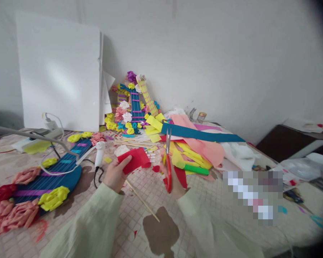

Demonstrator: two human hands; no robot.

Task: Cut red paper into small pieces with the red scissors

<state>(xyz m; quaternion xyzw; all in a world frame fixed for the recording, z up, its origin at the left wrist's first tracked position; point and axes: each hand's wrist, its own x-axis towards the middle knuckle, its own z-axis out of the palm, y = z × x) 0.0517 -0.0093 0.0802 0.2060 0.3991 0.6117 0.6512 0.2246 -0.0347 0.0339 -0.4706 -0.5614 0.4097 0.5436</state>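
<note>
My left hand [115, 175] pinches a red piece of paper [136, 159] between thumb and fingers, holding it above the table. In my right hand [174, 182] is a pair of scissors [168, 165] with red and yellow handles, its blades pointing up and away from me. The blades stand slightly apart and do not touch the red paper. Beneath the right hand lies another red piece [181, 176]. A thin wooden stick [142, 200] rests on the table between my forearms.
A blue flower-trimmed paper guitar [70, 172] lies at left beside a white glue gun [99, 154]. Decorated guitars [136, 104] lean against the wall near a white board [59, 79]. Colored paper strips [201, 134] and a green roll [196, 169] lie right of the scissors.
</note>
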